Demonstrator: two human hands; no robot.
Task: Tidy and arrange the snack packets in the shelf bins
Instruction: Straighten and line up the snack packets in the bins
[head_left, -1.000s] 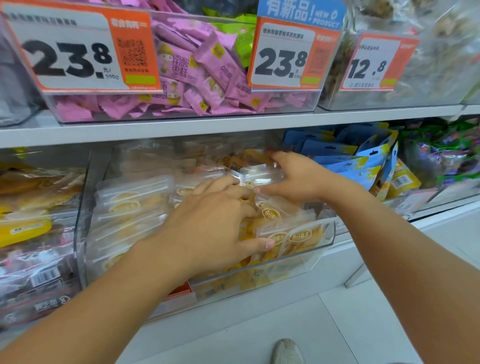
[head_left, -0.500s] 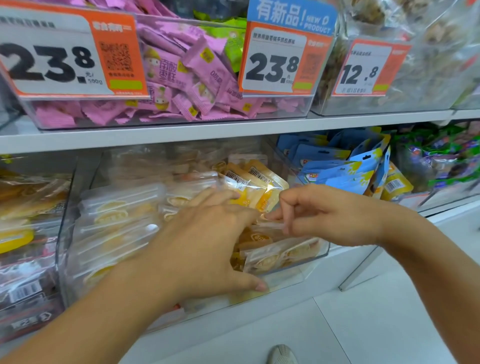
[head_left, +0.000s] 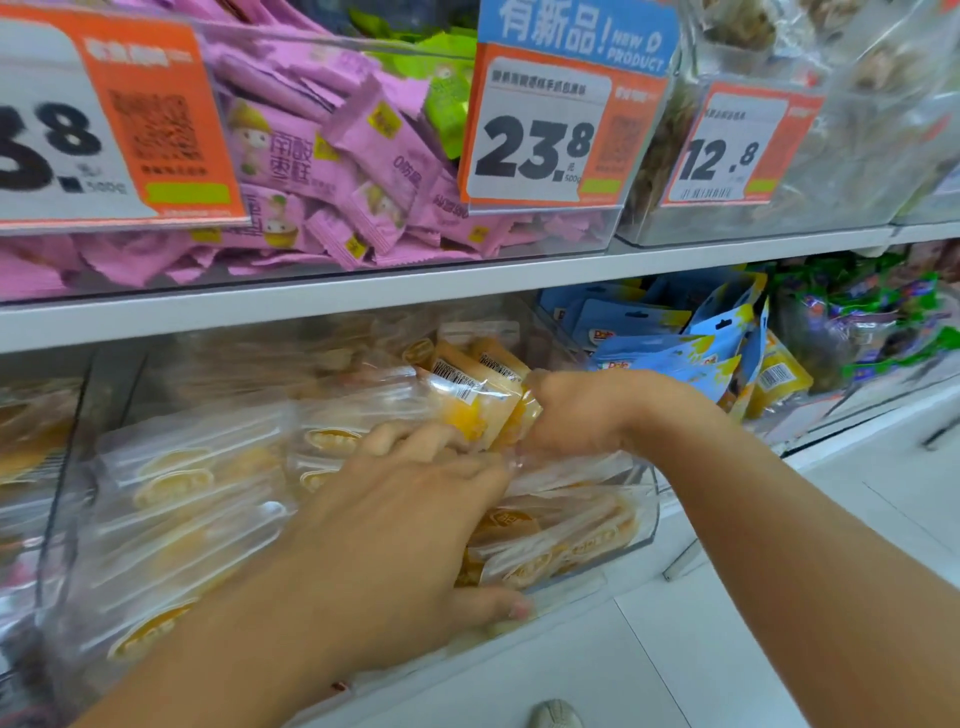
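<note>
A clear plastic bin (head_left: 647, 514) on the lower shelf holds several clear packets of yellow snacks (head_left: 197, 478). My left hand (head_left: 400, 525) lies spread over the packets in the bin's front half, thumb along the front wall. My right hand (head_left: 582, 410) is curled at the bin's right side and grips the ends of upright yellow packets with barcodes (head_left: 472, 400), which stand tilted at the back right of the bin. What lies under my left palm is hidden.
Blue hanging pouches (head_left: 670, 348) fill the bin to the right, green and purple packets (head_left: 857, 322) further right. Above, a bin of pink packets (head_left: 322, 171) carries orange price tags (head_left: 545, 135). A white shelf edge (head_left: 363, 296) runs overhead. A shoe (head_left: 556, 714) shows on the floor.
My right hand rose from the front packets and closed on the upright barcode packets at the back right. My left hand stayed spread on the pile. The camera moved closer.
</note>
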